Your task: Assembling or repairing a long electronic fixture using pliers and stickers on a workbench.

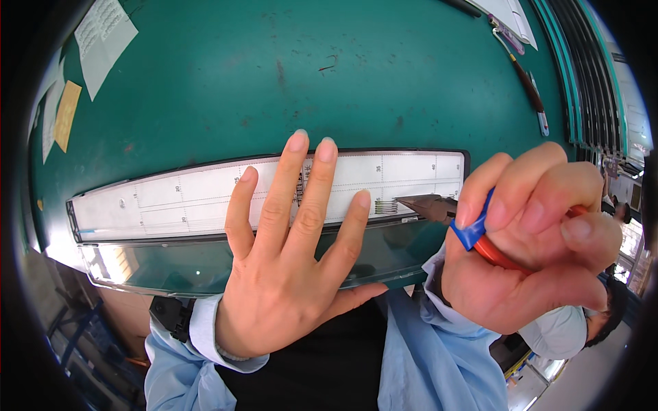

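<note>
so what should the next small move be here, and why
Probably ease the tip of the pliers slightly left onto the small coil-like piece: the right hand holds them with the tip near that piece's right end, and the left hand lies spread over the long white-faced case, which may steady it. I cannot tell whether tip and piece touch.

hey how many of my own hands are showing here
2: your left hand, spread over the long white panel, and your right hand, gripping red-handled pliers toward the right. Neither is hidden.
</note>
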Available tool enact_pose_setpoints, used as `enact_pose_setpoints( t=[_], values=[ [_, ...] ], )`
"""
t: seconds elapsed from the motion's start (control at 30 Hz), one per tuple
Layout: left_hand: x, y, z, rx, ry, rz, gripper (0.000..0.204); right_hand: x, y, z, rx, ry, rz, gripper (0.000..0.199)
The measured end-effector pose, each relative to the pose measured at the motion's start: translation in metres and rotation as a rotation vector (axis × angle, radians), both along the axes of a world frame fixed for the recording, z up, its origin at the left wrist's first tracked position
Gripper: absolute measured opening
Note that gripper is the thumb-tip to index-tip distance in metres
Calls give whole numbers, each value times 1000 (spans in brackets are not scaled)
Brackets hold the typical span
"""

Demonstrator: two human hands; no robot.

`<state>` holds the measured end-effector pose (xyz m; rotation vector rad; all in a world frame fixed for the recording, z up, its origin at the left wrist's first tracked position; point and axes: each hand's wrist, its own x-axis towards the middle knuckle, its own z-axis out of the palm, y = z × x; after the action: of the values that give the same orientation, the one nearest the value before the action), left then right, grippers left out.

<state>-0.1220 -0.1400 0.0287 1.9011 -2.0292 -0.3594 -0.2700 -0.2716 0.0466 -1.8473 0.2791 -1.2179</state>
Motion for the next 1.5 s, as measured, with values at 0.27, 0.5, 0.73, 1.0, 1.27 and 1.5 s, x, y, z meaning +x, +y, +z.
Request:
enact_pose_setpoints(
  t=[0.27, 0.5, 0.73, 1.0, 1.27, 1.5],
  values=[
    [-1, 0, 1, 9, -10, -5, 82, 1, 3, 0, -25, -7, -32, 51],
    [0, 0, 1, 13, -21, -18, 82, 2, 7, -1, -23, -21, -62, 52],
    [-1, 0, 0, 8, -23, -11, 81, 3, 8, -1, -22, -22, -71, 54],
    [-1, 0, -1, 1, -20, -11, 82, 3, 11, 0, -17, -27, -87, 56],
    [-1, 0, 1, 11, -24, -3, 82, 1, 12, 0, -7, -39, -74, 57],
    [-1, 1, -1, 12, -16, -12, 83, 2, 13, -2, -7, -44, -90, 56]
  ],
)
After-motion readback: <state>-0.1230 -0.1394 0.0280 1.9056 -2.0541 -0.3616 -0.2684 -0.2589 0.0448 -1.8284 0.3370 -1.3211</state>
